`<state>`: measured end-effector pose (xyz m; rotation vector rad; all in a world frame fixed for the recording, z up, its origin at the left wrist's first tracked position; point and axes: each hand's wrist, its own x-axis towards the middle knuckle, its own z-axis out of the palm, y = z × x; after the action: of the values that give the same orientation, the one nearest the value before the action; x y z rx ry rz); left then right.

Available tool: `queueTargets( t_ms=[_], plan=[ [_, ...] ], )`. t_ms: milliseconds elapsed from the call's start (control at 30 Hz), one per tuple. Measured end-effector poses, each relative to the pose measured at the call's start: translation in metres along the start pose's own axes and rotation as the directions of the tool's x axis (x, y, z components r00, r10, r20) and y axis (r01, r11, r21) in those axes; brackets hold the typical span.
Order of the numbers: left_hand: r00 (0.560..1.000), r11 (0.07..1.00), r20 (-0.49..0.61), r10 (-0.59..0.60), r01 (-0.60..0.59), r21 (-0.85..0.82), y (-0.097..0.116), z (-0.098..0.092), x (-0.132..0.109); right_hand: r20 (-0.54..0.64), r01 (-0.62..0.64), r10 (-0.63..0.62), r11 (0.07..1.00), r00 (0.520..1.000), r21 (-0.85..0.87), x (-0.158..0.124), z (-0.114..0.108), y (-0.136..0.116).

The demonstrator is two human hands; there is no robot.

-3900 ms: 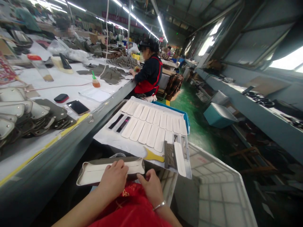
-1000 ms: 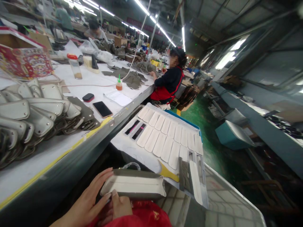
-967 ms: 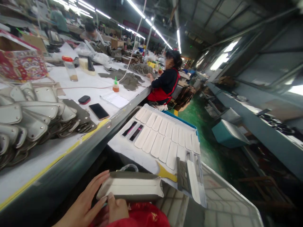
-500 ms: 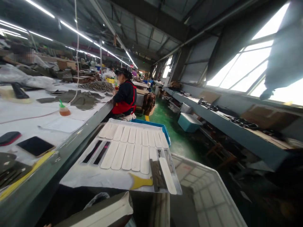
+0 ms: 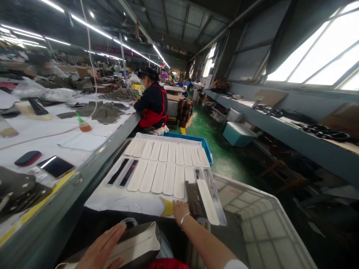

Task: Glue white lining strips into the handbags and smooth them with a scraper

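My left hand [image 5: 102, 243] lies stretched out along a grey piece with a cream strip [image 5: 137, 244], low in the view. My right hand [image 5: 181, 212], with a bracelet at the wrist, has its fingers over the handle end of a yellow scraper [image 5: 167, 207]. The scraper's wide end rests on a white-covered board [image 5: 120, 200]. Two rows of white rounded strips [image 5: 158, 181] lie on that board. Just right of my right hand are a dark grey strip [image 5: 195, 198] and a loose, slanted white strip [image 5: 207, 201].
At left runs a long worktable [image 5: 92, 168] with a phone [image 5: 57, 165], a brush [image 5: 28, 158], a glue bottle [image 5: 84, 125] and grey cut pieces. A white crate [image 5: 260, 216] stands at right. A person in a red apron [image 5: 153, 101] sits beyond the board.
Both hands have come into view, the left onto the grey piece and the right onto the scraper's handle. The whole view has shifted slightly, so things sit further right.
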<state>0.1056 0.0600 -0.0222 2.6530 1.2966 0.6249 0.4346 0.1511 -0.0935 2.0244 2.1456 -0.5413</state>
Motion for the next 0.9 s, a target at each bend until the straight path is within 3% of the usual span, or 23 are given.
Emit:
queueTargets(
  t_ms=[67,133,233,400,600,733,800,900],
  plan=[
    [0.994,0.994,0.103,0.036,-0.024,-0.108,0.014,0.012,0.029,0.012,0.013,-0.012,0.997,1.000,-0.074,0.011,0.009,-0.003],
    [0.970,0.970,0.240,-0.026,0.083,-0.227,0.025,0.018,0.055,0.020,0.019,-0.017,0.992,1.000,-0.127,0.019,0.016,-0.006],
    [0.891,0.877,0.450,-0.051,0.256,-0.407,0.034,0.014,0.085,0.021,0.018,-0.014,0.984,1.000,-0.178,0.027,0.023,-0.009],
    [0.781,0.750,0.622,0.056,0.378,-0.543,0.026,0.004,0.111,0.025,0.011,-0.006,0.976,1.000,-0.218,0.035,0.023,-0.011],
    [0.659,0.586,0.735,0.159,0.536,-0.608,0.013,0.000,0.127,0.121,0.084,-0.059,0.975,0.991,-0.208,0.038,0.015,-0.010],
    [0.574,0.383,0.795,0.195,0.702,-0.600,0.001,0.010,0.130,0.163,0.103,-0.081,0.987,0.983,-0.127,0.034,0.012,-0.013],
    [0.569,0.340,0.793,0.216,0.718,-0.608,-0.004,0.017,0.132,0.171,0.061,-0.050,0.996,0.984,-0.063,0.027,0.006,-0.012],
    [0.610,0.433,0.745,0.270,0.614,-0.660,-0.008,0.024,0.138,0.164,0.013,-0.021,0.999,0.986,0.050,0.005,-0.016,-0.003]
  ],
)
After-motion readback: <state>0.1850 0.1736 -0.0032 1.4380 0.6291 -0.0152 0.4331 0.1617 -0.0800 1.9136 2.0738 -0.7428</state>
